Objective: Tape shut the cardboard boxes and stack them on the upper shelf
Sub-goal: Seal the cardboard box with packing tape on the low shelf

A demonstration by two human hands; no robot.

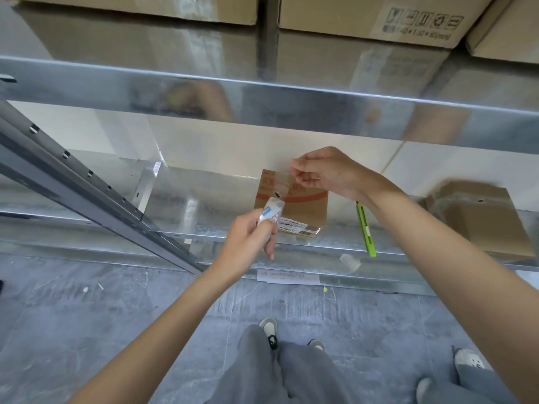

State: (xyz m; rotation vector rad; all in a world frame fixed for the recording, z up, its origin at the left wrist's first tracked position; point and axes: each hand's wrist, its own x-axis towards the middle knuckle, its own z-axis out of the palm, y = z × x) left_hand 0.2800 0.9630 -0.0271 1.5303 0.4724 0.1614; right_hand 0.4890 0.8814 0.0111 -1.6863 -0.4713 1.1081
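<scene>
- Shiny metal shelves (291, 94) fill the top and middle of the frame, with a grey floor (116, 316) along the bottom.
- On the upper shelf, at the top of the frame, sit closed cardboard boxes (364, 21).
- In the middle, on the lower shelf (204, 228), stands a small cardboard box (303, 208) with red print and a white label.
- At centre, the left hand (248, 243) grips a roll of clear tape (269, 212) in front of the box.
- Just above and to the right, the right hand (323, 173) pinches the loose end of the tape strip (281, 177).
- A green box cutter (366, 228) lies on the lower shelf, right of the box.
- Another cardboard box (478, 214) sits at the right edge.
- Grey trousers and shoes show at the bottom.
</scene>
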